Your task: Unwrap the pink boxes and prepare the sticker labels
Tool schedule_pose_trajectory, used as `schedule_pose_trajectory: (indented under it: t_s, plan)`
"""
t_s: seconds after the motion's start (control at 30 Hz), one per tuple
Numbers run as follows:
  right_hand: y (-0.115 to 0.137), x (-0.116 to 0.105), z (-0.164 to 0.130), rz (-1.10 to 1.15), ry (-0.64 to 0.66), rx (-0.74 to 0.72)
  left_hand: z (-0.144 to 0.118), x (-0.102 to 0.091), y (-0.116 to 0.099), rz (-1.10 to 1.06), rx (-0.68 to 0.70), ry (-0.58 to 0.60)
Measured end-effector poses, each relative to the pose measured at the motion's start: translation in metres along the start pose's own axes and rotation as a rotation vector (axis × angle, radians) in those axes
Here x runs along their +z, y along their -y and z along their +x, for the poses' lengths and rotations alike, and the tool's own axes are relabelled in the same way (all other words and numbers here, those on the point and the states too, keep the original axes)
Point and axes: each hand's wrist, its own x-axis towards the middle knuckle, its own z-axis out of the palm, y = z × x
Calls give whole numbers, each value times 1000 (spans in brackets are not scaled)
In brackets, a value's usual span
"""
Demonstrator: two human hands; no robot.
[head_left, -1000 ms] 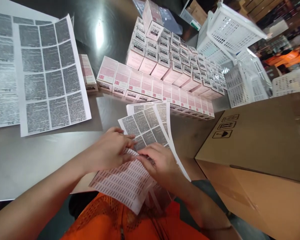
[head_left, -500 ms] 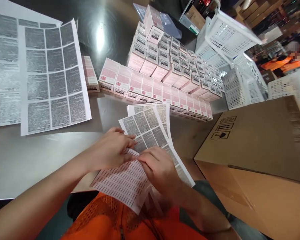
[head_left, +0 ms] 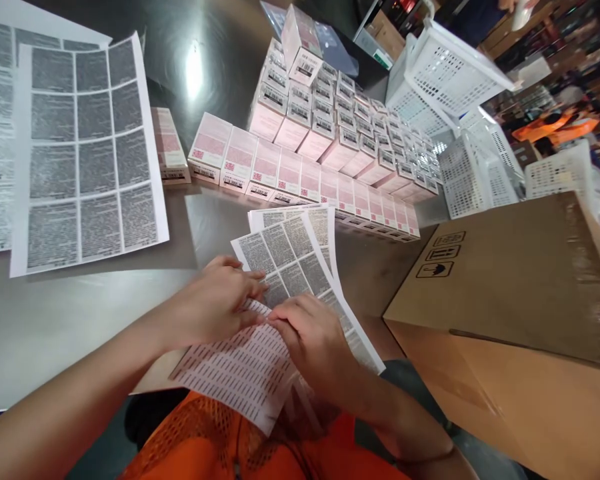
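Steel worktop (head_left: 80, 313) carries pink boxes (head_left: 300, 173); both hands stay put, left hand (head_left: 215, 303) pinning the label sheet (head_left: 240, 370), right hand (head_left: 313, 340) fingers still pinching a label.

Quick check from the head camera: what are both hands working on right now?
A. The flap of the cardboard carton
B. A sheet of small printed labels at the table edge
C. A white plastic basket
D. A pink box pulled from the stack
B. The left hand and right hand meet with their fingertips on the sheet of small printed labels, with the pink boxes, cardboard carton and white basket all untouched.
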Motion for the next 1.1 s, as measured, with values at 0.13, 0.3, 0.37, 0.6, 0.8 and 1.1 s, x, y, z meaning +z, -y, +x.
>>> schedule_pose_trajectory:
  t_s: [0.13,0.3,0.37,0.6,0.8,1.1]
  plan:
    - [-4,-20,9,208,114,116,0,0,0,-15,-9,-1]
    - [-65,-36,45,478,-147,402,0,-1,0,-28,-18,18]
    - [-93,-35,59,523,-145,489,0,-1,1,-34,-7,17]
    - [-120,-29,71,351,-36,483,0,-1,1,-35,-8,21]
    - [-116,-30,73,299,-33,492,1,1,3,-19,-7,23]
    - [-95,-29,75,120,-70,455,0,0,2,-16,4,26]
